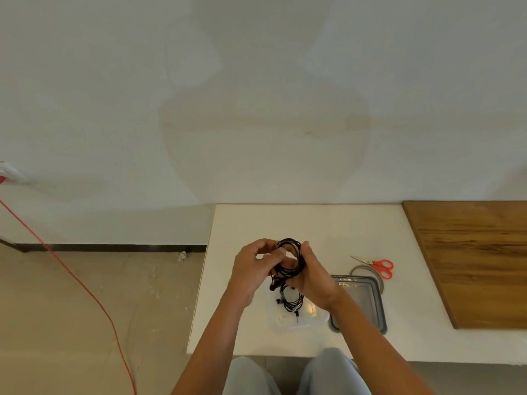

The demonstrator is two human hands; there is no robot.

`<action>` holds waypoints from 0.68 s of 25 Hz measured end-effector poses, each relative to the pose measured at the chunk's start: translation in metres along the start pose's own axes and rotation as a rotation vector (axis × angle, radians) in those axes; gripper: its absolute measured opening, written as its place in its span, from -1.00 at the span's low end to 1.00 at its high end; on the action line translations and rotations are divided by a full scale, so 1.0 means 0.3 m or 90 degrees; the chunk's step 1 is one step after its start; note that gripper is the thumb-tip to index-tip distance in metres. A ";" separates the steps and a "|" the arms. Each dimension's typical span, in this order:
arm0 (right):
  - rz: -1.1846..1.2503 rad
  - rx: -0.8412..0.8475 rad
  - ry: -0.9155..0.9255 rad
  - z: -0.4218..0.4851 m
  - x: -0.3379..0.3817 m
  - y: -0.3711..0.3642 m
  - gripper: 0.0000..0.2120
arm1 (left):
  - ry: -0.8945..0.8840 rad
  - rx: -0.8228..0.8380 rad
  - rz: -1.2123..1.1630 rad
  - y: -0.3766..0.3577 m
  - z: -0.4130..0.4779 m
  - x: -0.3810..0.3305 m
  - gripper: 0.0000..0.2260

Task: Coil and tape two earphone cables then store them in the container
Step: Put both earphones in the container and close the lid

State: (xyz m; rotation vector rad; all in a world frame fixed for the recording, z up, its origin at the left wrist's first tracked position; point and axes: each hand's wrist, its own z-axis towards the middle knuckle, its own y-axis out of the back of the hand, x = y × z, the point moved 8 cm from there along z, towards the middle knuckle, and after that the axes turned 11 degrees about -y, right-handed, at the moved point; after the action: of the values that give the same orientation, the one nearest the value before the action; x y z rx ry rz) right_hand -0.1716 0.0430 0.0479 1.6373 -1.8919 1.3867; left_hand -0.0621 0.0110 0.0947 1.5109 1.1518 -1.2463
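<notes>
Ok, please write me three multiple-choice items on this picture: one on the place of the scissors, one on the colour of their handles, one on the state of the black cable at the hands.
1. Where do the scissors lie?
A. On a chair.
B. On the white table, to the right of the hands.
C. In a drawer.

2. What colour are their handles?
A. Blue.
B. Black.
C. Red.

3. How is the black cable?
A. Coiled and held by both hands.
B. Stretched out straight.
C. Knotted round the scissors.

Key: 1 B, they lie on the table beyond the grey lid. 2 C, both handle loops are red. 3 A, the left hand and the right hand grip the coil above the table.
</notes>
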 end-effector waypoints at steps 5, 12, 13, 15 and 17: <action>0.213 0.017 -0.169 -0.059 -0.086 0.049 -0.28 | 0.045 -0.022 -0.014 -0.057 -0.007 0.086 -0.92; 0.037 -0.246 -0.214 -0.077 -0.162 0.229 -0.70 | 0.051 -0.043 0.232 -0.097 -0.053 0.259 -0.76; -0.029 -0.287 -0.217 -0.076 -0.173 0.233 -0.76 | 0.055 -0.049 0.261 -0.106 -0.060 0.275 -0.72; -0.186 -0.399 -0.217 -0.077 -0.192 0.256 -0.86 | 0.073 -0.054 0.318 -0.124 -0.073 0.300 -0.77; -0.331 -0.474 -0.221 -0.074 -0.201 0.271 -0.86 | 0.087 -0.049 0.360 -0.142 -0.087 0.313 -0.74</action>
State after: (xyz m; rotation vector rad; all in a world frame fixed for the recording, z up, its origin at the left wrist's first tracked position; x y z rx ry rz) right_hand -0.2316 0.0887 -0.0231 1.8113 -1.6481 0.1579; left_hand -0.0903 0.0584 0.0039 1.7232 0.7613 -0.7171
